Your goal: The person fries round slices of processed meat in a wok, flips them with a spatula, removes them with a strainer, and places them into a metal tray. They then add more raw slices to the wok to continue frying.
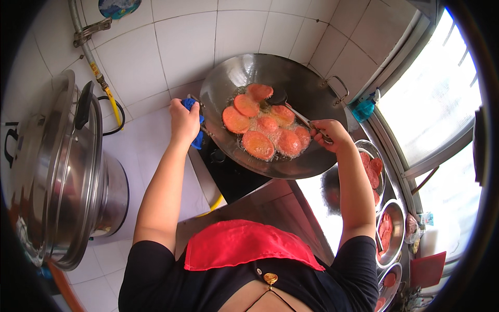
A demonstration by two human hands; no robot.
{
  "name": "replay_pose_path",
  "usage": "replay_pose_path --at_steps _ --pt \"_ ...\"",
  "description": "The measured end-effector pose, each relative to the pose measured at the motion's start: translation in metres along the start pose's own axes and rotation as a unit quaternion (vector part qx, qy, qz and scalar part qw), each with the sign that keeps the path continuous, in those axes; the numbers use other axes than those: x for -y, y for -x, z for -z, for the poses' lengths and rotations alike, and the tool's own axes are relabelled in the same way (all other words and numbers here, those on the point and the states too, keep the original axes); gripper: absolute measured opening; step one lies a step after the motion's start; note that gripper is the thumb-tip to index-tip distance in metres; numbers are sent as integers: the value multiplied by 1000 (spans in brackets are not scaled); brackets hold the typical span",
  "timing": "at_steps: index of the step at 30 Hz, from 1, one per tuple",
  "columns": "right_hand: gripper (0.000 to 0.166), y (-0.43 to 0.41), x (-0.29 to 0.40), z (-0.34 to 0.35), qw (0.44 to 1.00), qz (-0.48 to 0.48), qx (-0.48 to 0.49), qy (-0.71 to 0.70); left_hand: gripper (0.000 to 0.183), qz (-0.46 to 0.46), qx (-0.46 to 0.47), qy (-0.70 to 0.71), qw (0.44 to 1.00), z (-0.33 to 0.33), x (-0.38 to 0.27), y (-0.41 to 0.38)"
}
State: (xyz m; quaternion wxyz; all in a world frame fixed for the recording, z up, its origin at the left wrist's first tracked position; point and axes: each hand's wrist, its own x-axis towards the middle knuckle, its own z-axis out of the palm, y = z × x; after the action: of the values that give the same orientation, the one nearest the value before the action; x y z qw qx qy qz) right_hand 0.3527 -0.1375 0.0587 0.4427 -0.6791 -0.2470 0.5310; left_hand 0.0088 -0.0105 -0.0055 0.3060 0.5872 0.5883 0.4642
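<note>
A large steel wok [312, 93] stands on a black gas stove [230, 179]. Several round orange-red cakes [257, 145] fry in bubbling oil on its near and left side. At the wok's left rim, my left hand [184, 121] grips a blue cloth [197, 140] that covers most of the handle there. My right hand [329, 134] holds a ladle [300, 115] by its handle, over the wok's right part. The ladle's dark bowl rests among the cakes near the far edge of the oil.
A big lidded steel steamer pot [70, 175] stands left, near a gas pipe with a yellow hose [114, 105]. By the window on the right are a metal bowl with reddish flat pieces [372, 169], another such bowl [395, 234] and a teal spray bottle [363, 111].
</note>
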Motion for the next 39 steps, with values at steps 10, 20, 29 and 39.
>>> replay_pose_path --at_steps 10,20,29,39 --pt "13 -18 12 -37 995 27 84 -36 40 -38 -15 -13 999 -2 8 -2" --pt "10 -33 13 -82 998 18 55 11 41 -10 -12 -10 1000 -2 5 -1" --pt "15 -38 5 -37 995 24 8 94 42 -25 -24 -16 999 -1 4 1" --pt "21 10 -11 38 847 191 -187 459 42 -20 -7 -12 1000 -5 19 -8"
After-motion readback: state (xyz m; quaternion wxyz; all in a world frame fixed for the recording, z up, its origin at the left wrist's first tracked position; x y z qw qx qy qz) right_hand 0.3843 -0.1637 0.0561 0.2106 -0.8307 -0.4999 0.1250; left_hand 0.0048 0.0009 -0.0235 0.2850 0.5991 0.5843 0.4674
